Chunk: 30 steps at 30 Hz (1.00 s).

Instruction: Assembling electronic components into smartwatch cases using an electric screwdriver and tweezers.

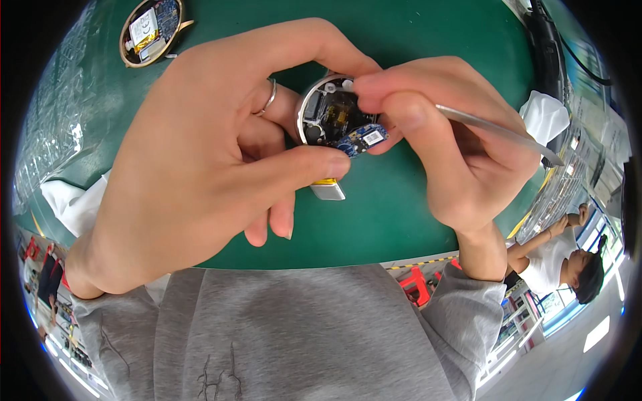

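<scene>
My left hand (221, 140) is closed round a round open watch case (313, 100), gripping it by its rim. Dark inner parts show inside the case. A small blue circuit board (361, 140) with a white label sits tilted at its lower right edge, near my left thumb. Below the thumb hangs a small silver battery (328, 191) with yellow tape. My right hand (455, 127) pinches a thin metal pry tool (498, 130), whose flat end points out to the right. The tool's working tip is hidden by my right fingers, which are at the case's right side.
Another open watch case (152, 32) with a board and battery lies at the far left of the green mat (428, 27). Crumpled white cloths or tissues lie at the left (77, 204) and right (545, 117). Clear plastic sheeting (63, 113) covers the left side. Other people are in the background.
</scene>
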Available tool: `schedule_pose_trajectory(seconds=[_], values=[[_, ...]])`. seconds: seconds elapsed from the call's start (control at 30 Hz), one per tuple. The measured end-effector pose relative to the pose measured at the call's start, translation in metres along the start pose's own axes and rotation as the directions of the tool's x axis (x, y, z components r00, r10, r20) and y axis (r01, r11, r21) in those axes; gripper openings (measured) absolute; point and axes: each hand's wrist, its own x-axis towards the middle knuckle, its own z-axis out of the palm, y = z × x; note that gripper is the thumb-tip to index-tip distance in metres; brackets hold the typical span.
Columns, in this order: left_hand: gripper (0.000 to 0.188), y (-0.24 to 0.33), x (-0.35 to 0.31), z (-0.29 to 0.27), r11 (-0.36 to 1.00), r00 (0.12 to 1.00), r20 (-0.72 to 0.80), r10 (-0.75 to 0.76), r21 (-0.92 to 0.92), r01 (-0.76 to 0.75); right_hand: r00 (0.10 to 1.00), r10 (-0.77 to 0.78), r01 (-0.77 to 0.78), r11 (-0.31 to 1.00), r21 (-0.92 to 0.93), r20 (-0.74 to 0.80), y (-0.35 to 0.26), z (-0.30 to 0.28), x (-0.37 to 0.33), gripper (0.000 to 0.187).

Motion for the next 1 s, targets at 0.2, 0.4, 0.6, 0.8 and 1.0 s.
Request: schedule_pose_trajectory(seconds=[0.2, 0.4, 0.6, 0.8, 1.0], values=[[0.052, -0.014, 0.003, -0.009, 0.997, 0.993, 0.09, 0.075, 0.009, -0.076, 0.988, -0.155, 0.155, 0.988, -0.022, 0.004, 0.006, -0.015, -0.003, 0.019], [0.057, -0.017, 0.007, -0.021, 0.999, 0.955, 0.294, -0.034, -0.027, 0.044, 0.98, -0.176, 0.181, 0.982, -0.056, 0.089, 0.008, -0.019, -0.008, 0.022], [0.051, -0.022, 0.008, -0.022, 0.974, 0.967, 0.12, 0.225, -0.049, -0.221, 0.999, -0.036, 0.035, 0.997, -0.067, -0.004, 0.006, -0.021, -0.019, 0.021], [0.053, -0.029, 0.011, -0.023, 0.943, 0.942, 0.056, 0.331, 0.015, -0.333, 0.976, 0.099, -0.092, 0.995, 0.043, -0.196, 0.003, -0.006, -0.019, 0.016], [0.059, -0.046, 0.017, -0.019, 0.601, 0.739, 0.093, 0.667, 0.518, -0.608, 0.994, 0.059, -0.065, 0.995, -0.071, -0.087, -0.003, -0.016, -0.019, 0.019]])
